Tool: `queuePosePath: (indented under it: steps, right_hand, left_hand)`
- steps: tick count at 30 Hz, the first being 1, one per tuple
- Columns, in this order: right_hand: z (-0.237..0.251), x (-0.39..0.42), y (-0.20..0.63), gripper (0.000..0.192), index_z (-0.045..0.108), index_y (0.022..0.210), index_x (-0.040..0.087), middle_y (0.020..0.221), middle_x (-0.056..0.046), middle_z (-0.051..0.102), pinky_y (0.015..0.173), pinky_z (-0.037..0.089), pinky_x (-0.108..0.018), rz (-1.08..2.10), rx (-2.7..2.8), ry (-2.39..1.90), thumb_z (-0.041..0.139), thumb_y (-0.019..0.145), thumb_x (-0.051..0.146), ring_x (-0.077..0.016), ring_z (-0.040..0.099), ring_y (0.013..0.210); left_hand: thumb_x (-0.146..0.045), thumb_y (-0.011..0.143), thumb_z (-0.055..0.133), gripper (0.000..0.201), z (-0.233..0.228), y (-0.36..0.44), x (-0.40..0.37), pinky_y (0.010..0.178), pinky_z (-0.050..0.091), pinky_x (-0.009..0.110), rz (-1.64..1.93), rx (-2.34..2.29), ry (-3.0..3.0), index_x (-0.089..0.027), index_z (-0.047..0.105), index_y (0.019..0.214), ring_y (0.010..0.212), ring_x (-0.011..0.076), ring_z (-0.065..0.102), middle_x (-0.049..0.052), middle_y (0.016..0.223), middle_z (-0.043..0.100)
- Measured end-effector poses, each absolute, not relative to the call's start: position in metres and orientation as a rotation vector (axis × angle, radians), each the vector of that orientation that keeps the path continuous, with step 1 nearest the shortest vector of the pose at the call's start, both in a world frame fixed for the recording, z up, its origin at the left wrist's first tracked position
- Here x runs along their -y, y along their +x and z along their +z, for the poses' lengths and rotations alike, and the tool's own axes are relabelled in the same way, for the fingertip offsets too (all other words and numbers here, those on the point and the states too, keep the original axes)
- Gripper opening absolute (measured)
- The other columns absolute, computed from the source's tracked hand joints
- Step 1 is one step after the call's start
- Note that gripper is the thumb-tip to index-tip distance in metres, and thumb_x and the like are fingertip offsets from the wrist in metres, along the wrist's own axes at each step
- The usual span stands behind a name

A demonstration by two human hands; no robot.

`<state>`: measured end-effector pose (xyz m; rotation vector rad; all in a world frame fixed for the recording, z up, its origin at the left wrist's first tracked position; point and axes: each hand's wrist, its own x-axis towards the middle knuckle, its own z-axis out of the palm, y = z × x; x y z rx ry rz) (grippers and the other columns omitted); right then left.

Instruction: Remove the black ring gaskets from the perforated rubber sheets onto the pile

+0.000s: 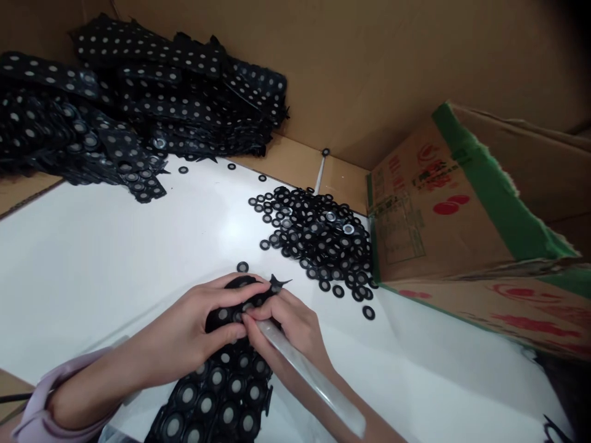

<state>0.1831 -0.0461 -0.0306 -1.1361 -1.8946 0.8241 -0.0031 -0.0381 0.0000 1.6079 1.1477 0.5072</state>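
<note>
Near the front edge of the white table, both hands work on a black sheet of round rings with pale centres. The sheet runs from between the hands back toward the person and off the near edge. The left hand lies over the far end of the sheet, fingers curled down and pressing on it, thumb tucked under the edge, so it is closed around that end. The right hand meets it from the right, fingertips pinched together on the same end of the sheet, right against the left fingers. A clear, flat stick lies along the right hand and wrist, its tip at the pinched fingers; whether the hand grips it or it only rests there I cannot tell. A pale lilac sleeve covers the left wrist.

Just beyond the hands one loose ring sits alone on the table. Further off to the right is a heap of loose rings, spreading up to a cardboard box with green edging and red print. In the far left corner a stack of sheets is piled against a brown cardboard wall.
</note>
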Motion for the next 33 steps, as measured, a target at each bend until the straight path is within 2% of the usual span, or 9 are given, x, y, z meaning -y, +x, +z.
queuePosePath:
  steps: [3,6,9,12,16,19,25,29,33]
  right_hand:
    - [-0.025,0.045,0.185,0.012,0.059,0.075,0.024,0.075,-0.002,0.07,0.063,0.051,-0.029,0.872,1.885,-1.138,0.061,0.087,0.018,-0.0177,0.064,0.07]
    - [-0.022,0.045,0.191,0.013,0.056,0.074,0.023,0.068,0.001,0.062,0.058,0.049,-0.027,0.99,1.774,-1.13,0.06,0.086,0.019,-0.0157,0.06,0.063]
    - [-0.022,0.047,0.197,0.013,0.054,0.076,0.023,0.065,0.004,0.055,0.072,0.056,-0.031,1.123,1.66,-1.105,0.057,0.087,0.018,-0.0136,0.059,0.061]
    - [-0.023,0.05,0.199,0.013,0.055,0.076,0.023,0.066,0.004,0.056,0.084,0.056,-0.038,1.093,1.7,-1.045,0.06,0.085,0.015,-0.0131,0.057,0.061]
    - [-0.022,0.054,0.195,0.012,0.057,0.075,0.022,0.069,0.001,0.06,0.07,0.053,-0.033,1.006,1.812,-0.994,0.063,0.08,0.013,-0.0154,0.059,0.066]
    - [-0.023,0.056,0.191,0.012,0.058,0.076,0.022,0.068,0.0,0.06,0.063,0.049,-0.03,0.928,1.858,-1.004,0.062,0.081,0.012,-0.0175,0.059,0.069]
    - [-0.026,0.057,0.193,0.014,0.056,0.079,0.023,0.075,-0.001,0.061,0.064,0.048,-0.028,0.972,1.891,-1.04,0.064,0.083,0.012,-0.0183,0.061,0.078]
    - [-0.027,0.058,0.192,0.012,0.058,0.079,0.023,0.074,-0.001,0.061,0.063,0.048,-0.028,0.93,1.898,-1.042,0.063,0.083,0.013,-0.0186,0.061,0.077]
    - [-0.028,0.058,0.185,0.013,0.057,0.078,0.022,0.073,-0.001,0.061,0.066,0.049,-0.03,0.832,1.935,-1.058,0.062,0.083,0.011,-0.0187,0.061,0.076]
  left_hand:
    - [-0.023,0.09,0.06,0.05,-0.002,-0.003,0.038,0.117,0.035,0.04,0.51,-1.163,1.599,-0.044,0.059,0.136,0.137,0.0273,0.049,-0.006,0.143,0.059]
    - [-0.029,0.089,0.064,0.046,-0.005,-0.006,0.037,0.112,0.04,0.046,0.52,-1.268,1.49,-0.042,0.063,0.133,0.125,0.0309,0.057,-0.002,0.133,0.064]
    - [-0.035,0.087,0.067,0.037,-0.003,-0.011,0.039,0.099,0.05,0.044,0.525,-1.332,1.363,-0.036,0.07,0.124,0.109,0.0306,0.065,0.001,0.114,0.07]
    - [-0.039,0.084,0.072,0.036,0.001,-0.017,0.047,0.091,0.052,0.04,0.473,-1.311,1.199,-0.033,0.071,0.119,0.106,0.0305,0.067,0.0,0.112,0.074]
    - [-0.037,0.083,0.072,0.038,0.004,-0.018,0.062,0.095,0.048,0.039,0.415,-1.344,1.143,-0.032,0.071,0.12,0.107,0.0294,0.067,-0.001,0.115,0.075]
    - [-0.036,0.083,0.069,0.037,0.004,-0.016,0.067,0.095,0.047,0.038,0.42,-1.413,1.21,-0.032,0.073,0.12,0.101,0.0278,0.067,-0.001,0.111,0.075]
    - [-0.039,0.084,0.065,0.043,0.003,-0.014,0.066,0.087,0.05,0.04,0.4,-1.465,1.262,-0.031,0.07,0.126,0.097,0.0305,0.067,0.002,0.101,0.073]
    - [-0.037,0.083,0.066,0.042,0.003,-0.013,0.069,0.096,0.047,0.043,0.45,-1.446,1.231,-0.033,0.071,0.124,0.104,0.0307,0.066,0.002,0.107,0.073]
    - [-0.034,0.081,0.071,0.041,0.002,-0.012,0.073,0.101,0.046,0.038,0.509,-1.368,1.173,-0.035,0.072,0.122,0.108,0.0281,0.065,-0.002,0.111,0.074]
